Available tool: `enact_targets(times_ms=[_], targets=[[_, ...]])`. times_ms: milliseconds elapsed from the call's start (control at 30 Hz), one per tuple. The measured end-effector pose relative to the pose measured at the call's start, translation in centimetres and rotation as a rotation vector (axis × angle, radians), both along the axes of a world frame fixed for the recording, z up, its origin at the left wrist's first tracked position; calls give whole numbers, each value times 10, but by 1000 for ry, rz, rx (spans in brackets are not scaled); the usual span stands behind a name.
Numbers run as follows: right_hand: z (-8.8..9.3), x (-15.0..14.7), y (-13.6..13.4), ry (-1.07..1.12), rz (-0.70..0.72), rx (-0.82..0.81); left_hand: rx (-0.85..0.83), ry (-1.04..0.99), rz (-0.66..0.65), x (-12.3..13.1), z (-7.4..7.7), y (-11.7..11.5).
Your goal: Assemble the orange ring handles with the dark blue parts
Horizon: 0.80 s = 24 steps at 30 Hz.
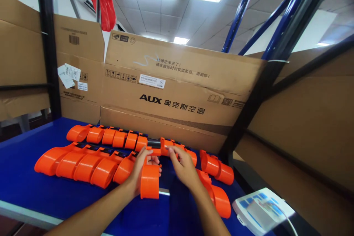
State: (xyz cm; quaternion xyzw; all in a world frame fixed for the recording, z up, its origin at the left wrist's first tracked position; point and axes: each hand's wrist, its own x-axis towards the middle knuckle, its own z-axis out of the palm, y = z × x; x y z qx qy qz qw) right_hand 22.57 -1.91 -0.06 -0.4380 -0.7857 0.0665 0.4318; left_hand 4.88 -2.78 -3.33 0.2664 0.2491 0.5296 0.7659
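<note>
My left hand (139, 171) is closed around an orange plastic piece with a rounded, cup-like end (150, 182), which hangs in front of my wrist. A short silvery metal strip (164, 191) sticks out beside that end. Close by on the right, my right hand (183, 162) has its thumb and forefinger brought together near the orange piece (165, 146) in the back row. What lies between those fingertips is hidden. Similar orange pieces (83, 167) with dark upper parts lie side by side in two rows around both hands.
The blue tabletop (22, 155) is backed by a cardboard panel (177, 92). More orange pieces (221, 201) lie at the right. A white device with blue keys (260, 210) and a cable sits at the front right. Dark posts (249, 107) rise at the table's sides.
</note>
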Motion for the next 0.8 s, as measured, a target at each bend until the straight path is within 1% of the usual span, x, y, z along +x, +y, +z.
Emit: enact_targets(times_ms=[67,167,300,400,500,667,800], targets=[[-1,-3,-3,-211,9,-68,-6,-32,-6,-2,-1,1],[-5,-9,-9,-484,22,-172,28,-62,36,0,-1,0],[-11,-15,-14,-653,-75,-248,28,-41,63,3,-1,0],[-14,-16,-13,-687,-80,-254,36,-25,85,3,-1,1],[-17,-16,-11,-664,-43,-251,61,-4,100,3,-3,0],[-24,-16,-11,-654,-24,-251,96,-1,106,4,-4,0],[-25,-16,-12,-600,1,-262,107,3,133,5,-5,1]])
